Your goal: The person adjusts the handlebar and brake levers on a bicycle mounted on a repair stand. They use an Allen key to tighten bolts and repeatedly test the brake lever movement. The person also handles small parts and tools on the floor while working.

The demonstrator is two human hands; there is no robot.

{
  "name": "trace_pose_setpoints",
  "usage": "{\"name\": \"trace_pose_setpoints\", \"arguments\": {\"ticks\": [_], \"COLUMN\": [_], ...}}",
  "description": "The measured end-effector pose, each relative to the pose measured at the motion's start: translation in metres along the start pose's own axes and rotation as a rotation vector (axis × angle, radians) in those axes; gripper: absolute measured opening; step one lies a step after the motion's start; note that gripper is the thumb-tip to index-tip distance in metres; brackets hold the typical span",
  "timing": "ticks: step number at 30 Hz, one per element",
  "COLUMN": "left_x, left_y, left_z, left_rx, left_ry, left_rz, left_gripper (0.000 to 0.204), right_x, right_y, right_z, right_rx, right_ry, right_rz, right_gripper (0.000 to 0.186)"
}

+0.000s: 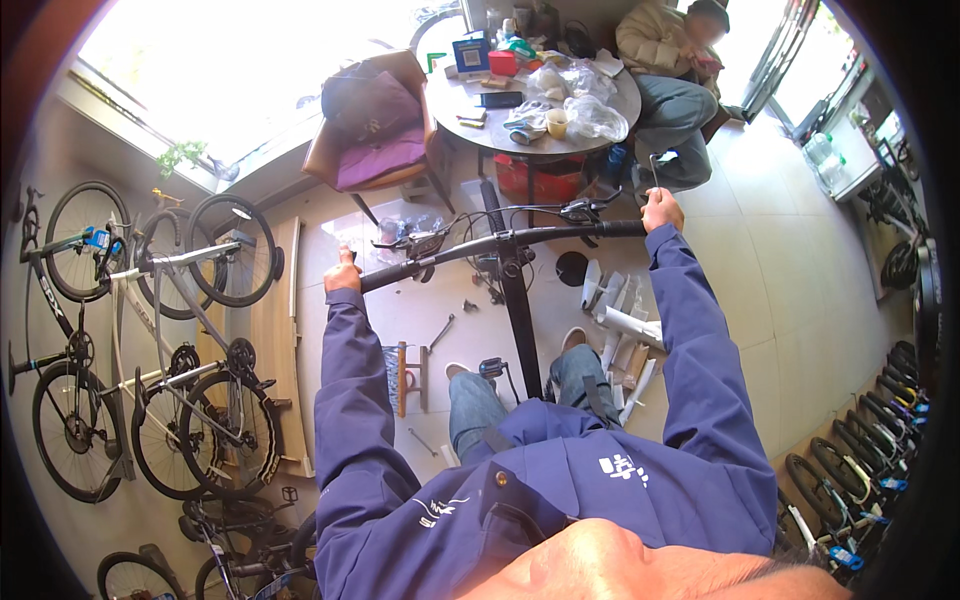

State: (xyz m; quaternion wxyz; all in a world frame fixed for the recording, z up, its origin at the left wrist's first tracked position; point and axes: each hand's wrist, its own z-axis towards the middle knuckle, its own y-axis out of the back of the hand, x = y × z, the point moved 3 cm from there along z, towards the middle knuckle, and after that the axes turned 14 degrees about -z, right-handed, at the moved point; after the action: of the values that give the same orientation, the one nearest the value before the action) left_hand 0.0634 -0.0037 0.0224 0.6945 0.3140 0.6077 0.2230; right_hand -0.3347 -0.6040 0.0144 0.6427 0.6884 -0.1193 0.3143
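At the left end of the handlebar point(520, 237), the left hand point(343, 271) is hovering right by the dark grip, its back turned up and a digit pointing away from the body; whether the fingers are touching the rubber, or how wide they are standing, I cannot tell. Over on the other side, the right hand point(661, 210) is sitting beside the opposite grip, fingers curling around a thin dark rod point(655, 170) that is poking up and bending at its top. Both arms are reaching forward and spreading wide, blue sleeves point(700, 330) running out from the shoulders, the right one looking straighter.

Between those hands, the black bicycle point(516, 310) is standing upright, its frame running back between the wearer's legs and its front wheel point(490, 205) pointing toward the round table point(455, 125). Its bar is slanting a little, the right end lying farther from the body than the left. Brake levers point(590, 208) are jutting forward, thin cables are looping ahead of the stem, and a dark pedal point(491, 368) is showing beside the left leg.
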Motion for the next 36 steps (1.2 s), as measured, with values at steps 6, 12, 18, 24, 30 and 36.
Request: {"name": "trace_pose_setpoints", "arguments": {"ticks": [6, 12, 18, 24, 30, 36], "left_x": [-0.011, -0.066, -0.080, -0.063, -0.063, -0.085], "left_y": [0.003, 0.037, 0.030, 0.011, 0.006, 0.012], "left_z": [-0.010, -0.051, -0.069, -0.044, -0.055, -0.058], "left_rx": [-0.130, -0.279, 0.308, 0.303, 0.139, 0.225], "left_ry": [0.092, -0.567, -0.763, -0.756, -0.873, -0.771], "left_rz": [0.019, 0.139, 0.413, 0.439, 0.367, 0.295], "left_gripper": [0.071, 0.057, 0.101, 0.096, 0.070, 0.063], "right_x": [0.002, 0.043, 0.071, 0.090, 0.106, 0.105], "right_y": [-0.002, 0.041, 0.064, 0.061, 0.015, 0.040], "right_z": [-0.003, -0.032, -0.084, -0.101, -0.095, -0.094], "right_rx": [-0.131, -0.391, -0.019, 0.121, 0.012, 0.064], "right_ry": [0.088, 0.654, 1.000, 1.130, 1.196, 1.139], "right_rz": [-0.094, -0.176, -0.219, -0.538, -0.628, -0.616], "right_gripper": [0.032, 0.059, 0.058, 0.102, 0.076, 0.076]}}
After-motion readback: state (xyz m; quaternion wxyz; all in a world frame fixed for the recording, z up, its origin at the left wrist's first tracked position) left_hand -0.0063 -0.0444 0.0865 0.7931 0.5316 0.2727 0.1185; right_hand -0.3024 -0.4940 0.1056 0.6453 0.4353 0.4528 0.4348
